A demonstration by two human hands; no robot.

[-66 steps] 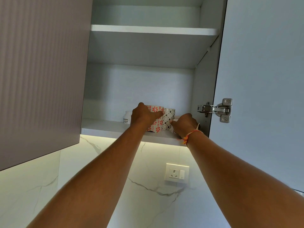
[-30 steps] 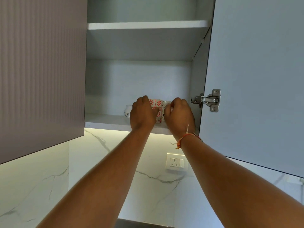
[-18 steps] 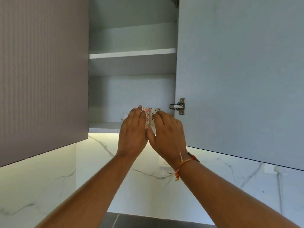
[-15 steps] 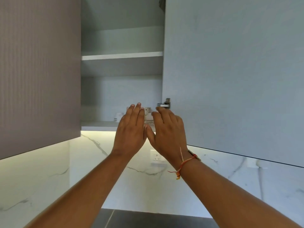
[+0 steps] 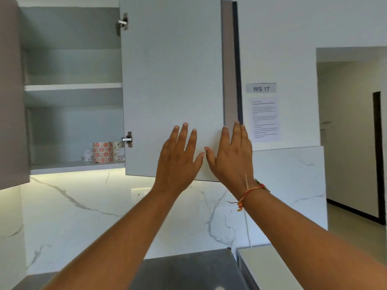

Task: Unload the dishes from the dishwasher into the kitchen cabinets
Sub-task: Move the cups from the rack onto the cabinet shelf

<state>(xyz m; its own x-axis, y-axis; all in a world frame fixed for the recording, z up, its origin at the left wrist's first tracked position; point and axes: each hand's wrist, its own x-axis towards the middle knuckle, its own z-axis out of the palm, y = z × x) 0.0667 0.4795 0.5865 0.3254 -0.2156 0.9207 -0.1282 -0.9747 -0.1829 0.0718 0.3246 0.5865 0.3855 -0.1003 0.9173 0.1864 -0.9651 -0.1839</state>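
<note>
Both hands empty, fingers straight and spread. Left hand (image 5: 178, 160) and right hand (image 5: 230, 158) are raised side by side, thumbs almost meeting, in front of the open cabinet door (image 5: 171, 70) near its lower free corner. Cannot tell whether the palms touch the panel.

Floral cup (image 5: 100, 152) and patterned cup (image 5: 114, 150) stand upright and touching at the right end of the lower shelf (image 5: 62, 165), just beside the lower hinge (image 5: 127, 139) and set back from the front edge. Upper shelves look bare. Dishwasher not in view.

Judged step: cups stowed, hands clear, next load due. To do it well, leave the door open if more dishes are coming. Otherwise catch the free edge with the right hand and swing it shut gently, so nothing rattles the cups. Lower the arms clear of the door's bottom corner before turning to the desk (image 5: 188, 266).
</note>
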